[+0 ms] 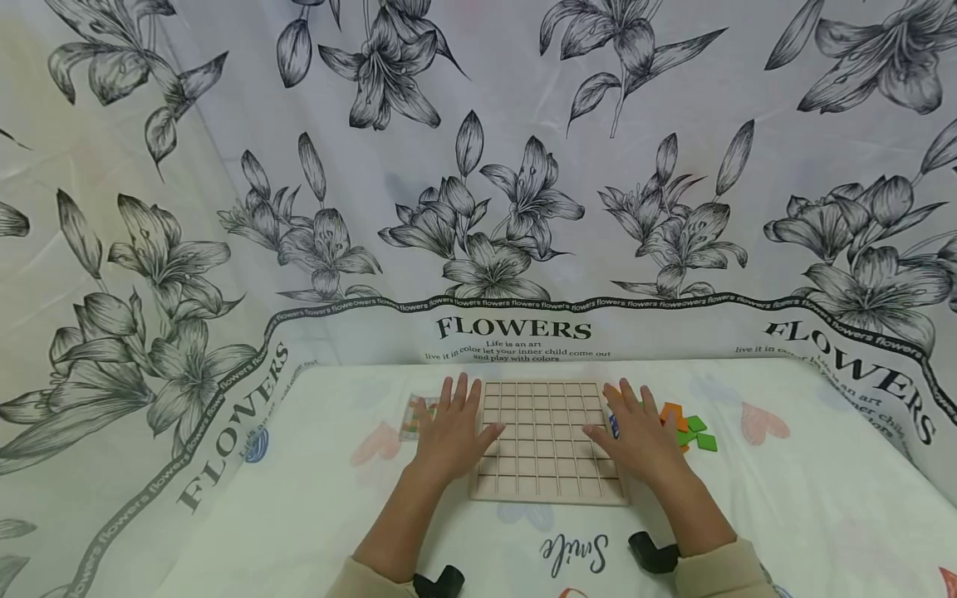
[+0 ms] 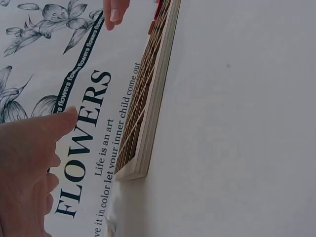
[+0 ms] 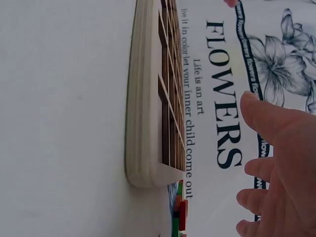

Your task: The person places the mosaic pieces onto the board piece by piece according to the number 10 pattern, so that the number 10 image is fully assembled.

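See a wooden grid board [image 1: 549, 442] lying flat on the cloth-covered bench [image 1: 284, 515], between the left hand [image 1: 451, 436] and the right hand [image 1: 639, 433], overlapped at its side edges by both thumbs in the head view; cannot tell contact there. Find each hand spread wide, straight-fingered. Note orange pieces [image 1: 673, 413] and green pieces [image 1: 706, 443] just outside the right hand, plus a blue piece [image 1: 614, 426] showing between its thumb and forefinger. Make out a small patterned card [image 1: 409, 423] outside the left hand, partly covered. Beyond both hands, see a flower-printed curtain [image 1: 508, 332].
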A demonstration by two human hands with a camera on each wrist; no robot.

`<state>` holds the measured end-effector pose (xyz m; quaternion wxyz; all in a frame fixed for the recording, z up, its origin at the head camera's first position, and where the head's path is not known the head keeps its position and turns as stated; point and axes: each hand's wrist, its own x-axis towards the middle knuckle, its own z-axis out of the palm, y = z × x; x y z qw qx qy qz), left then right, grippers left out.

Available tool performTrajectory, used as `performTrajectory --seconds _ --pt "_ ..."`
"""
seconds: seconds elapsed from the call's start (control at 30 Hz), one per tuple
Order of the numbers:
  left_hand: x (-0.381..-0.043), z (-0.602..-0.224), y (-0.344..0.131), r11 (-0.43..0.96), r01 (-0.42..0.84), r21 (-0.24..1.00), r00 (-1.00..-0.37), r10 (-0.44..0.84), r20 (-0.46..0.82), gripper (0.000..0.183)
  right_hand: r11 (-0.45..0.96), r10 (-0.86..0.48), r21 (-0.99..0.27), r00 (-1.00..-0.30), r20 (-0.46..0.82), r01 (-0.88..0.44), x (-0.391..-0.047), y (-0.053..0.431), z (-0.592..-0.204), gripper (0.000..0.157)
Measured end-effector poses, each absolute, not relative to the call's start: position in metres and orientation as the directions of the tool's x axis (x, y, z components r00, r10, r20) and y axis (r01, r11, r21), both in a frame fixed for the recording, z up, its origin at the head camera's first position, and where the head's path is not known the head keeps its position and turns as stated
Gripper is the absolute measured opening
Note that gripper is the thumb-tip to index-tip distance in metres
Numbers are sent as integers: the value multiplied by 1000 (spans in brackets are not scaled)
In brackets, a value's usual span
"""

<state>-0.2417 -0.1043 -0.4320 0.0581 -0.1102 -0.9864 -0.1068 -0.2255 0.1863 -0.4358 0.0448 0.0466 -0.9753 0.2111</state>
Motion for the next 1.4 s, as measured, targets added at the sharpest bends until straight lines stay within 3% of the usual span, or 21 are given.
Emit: performTrajectory --seconds 0.47,0.7,0.97,1.4 --pt "-253 -448 -118 867 278 414 -960 268 82 75 901 -47 -429 -998 49 -64 -237 217 -449 84" --pt "-257 -453 -115 864 339 373 -937 346 50 65 906 -16 -421 -998 59 -40 -238 238 -458 70" --pt "-250 -446 -119 800 305 516 -941 337 33 48 910 -42 -410 -998 52 -59 -244 237 -461 58" --pt "-242 -457 -132 776 331 537 -905 422 -53 41 911 -57 -411 -997 -42 -35 -239 232 -456 53"
